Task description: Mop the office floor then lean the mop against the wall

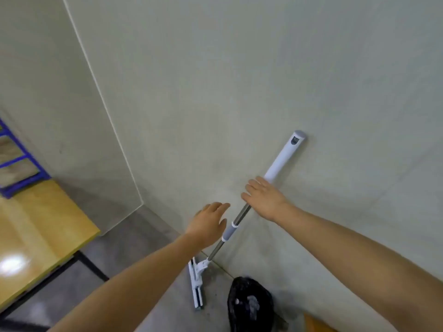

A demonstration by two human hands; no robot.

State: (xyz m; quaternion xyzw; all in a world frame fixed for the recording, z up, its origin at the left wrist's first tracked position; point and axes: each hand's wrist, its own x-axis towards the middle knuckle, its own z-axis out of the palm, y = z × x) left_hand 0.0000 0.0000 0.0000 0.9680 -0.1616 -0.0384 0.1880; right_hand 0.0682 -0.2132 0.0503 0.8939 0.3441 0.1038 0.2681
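Head view looks down at a black bag-lined bin (pixel 242 295) on the floor (pixel 143 231) by the foot of the wall (pixel 239 80). Some pale crumpled scraps (pixel 254 305) lie inside; what they are cannot be made out. The bin's lower part is cut off by the bottom edge.

At the far left a blue rack (pixel 16 161) is cropped by the frame, and its shelves are too blurred to read. A yellow table (pixel 40 236) on a dark frame runs off the left edge. A small orange shape (pixel 316 323) in the bottom right corner cannot be identified.

The right hand (pixel 263 200) hides part of the mop (pixel 284 156); its fingers are straight and spread across the pole, gripping nothing (whether the palm touches the pole cannot be told). The left hand (pixel 208 226) is relaxed and empty, just beside the pole.

The mop leans tilted against the wall. The grey-capped end of its long white grip touches the wall, a bare metal shaft with a grey collar runs down from there, and the flat white head (pixel 197 283) stands on the floor just left of the bin.
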